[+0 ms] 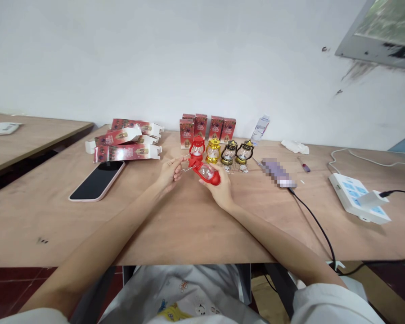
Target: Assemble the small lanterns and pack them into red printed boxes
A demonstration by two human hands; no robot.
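My right hand [222,185] grips a small red lantern [205,171] by its body, tilted with its top toward the left. Pinched in the fingers of my left hand [171,173] is a thin wire handle [188,168] at the lantern's top; whether both its ends are attached I cannot tell. Just behind stand another red lantern [198,146], a gold lantern [213,151] and two dark bronze lanterns, one [229,152] beside the other [245,152]. Loose wire handles [238,168] lie in front of the bronze pair.
Upright red boxes [186,134] stand by the wall. Opened flat boxes [126,153] are piled at left behind a phone [97,181]. At right lie a clear bottle [260,129], a tissue [294,147], a cabled phone [277,173], a small screwdriver-like tool [304,165] and a power strip [347,193].
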